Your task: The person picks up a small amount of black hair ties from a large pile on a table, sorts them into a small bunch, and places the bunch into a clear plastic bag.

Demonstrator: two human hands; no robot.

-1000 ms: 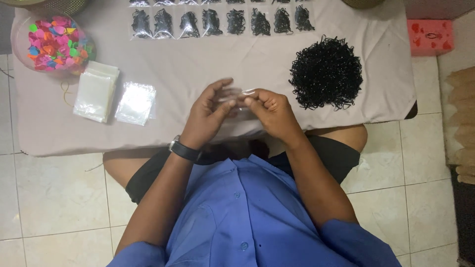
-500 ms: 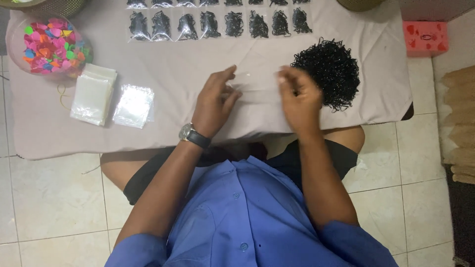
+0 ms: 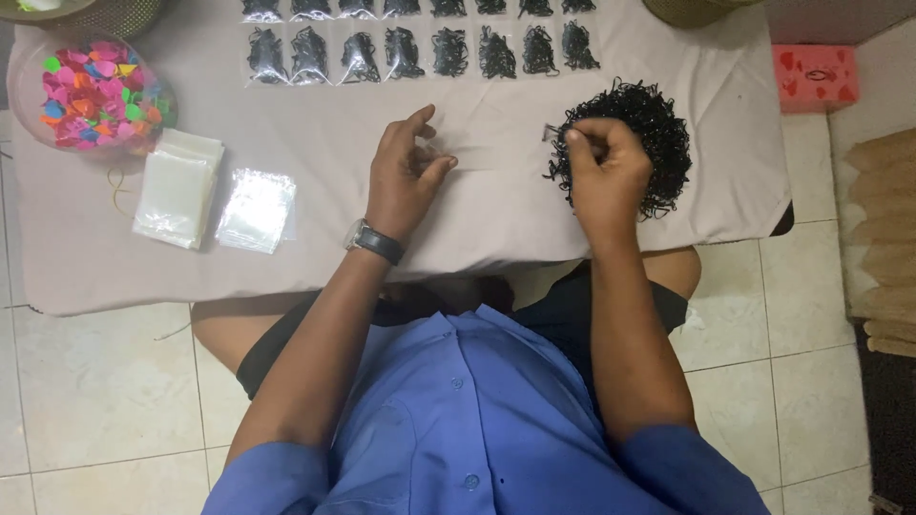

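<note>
My left hand (image 3: 405,176) rests on the beige cloth of the low table (image 3: 496,219), thumb and forefinger pinched on a small clear plastic bag (image 3: 477,155) that is hard to make out against the cloth. My right hand (image 3: 603,167) sits at the left side of a pile of black elastic bands (image 3: 658,124), its fingers closed on a few of them. A dark wristwatch (image 3: 374,241) is on my left wrist.
Two rows of filled clear packets (image 3: 420,50) of black bands line the far edge. Stacks of empty clear bags (image 3: 179,186) (image 3: 256,210) lie at left, near a clear bowl of coloured pieces (image 3: 91,95). A red box (image 3: 813,76) stands on the tiled floor at right.
Both hands held the clear bag together near the table's middle. My right hand has since let go and moved right to the black pile, while the left stays with the bag.
</note>
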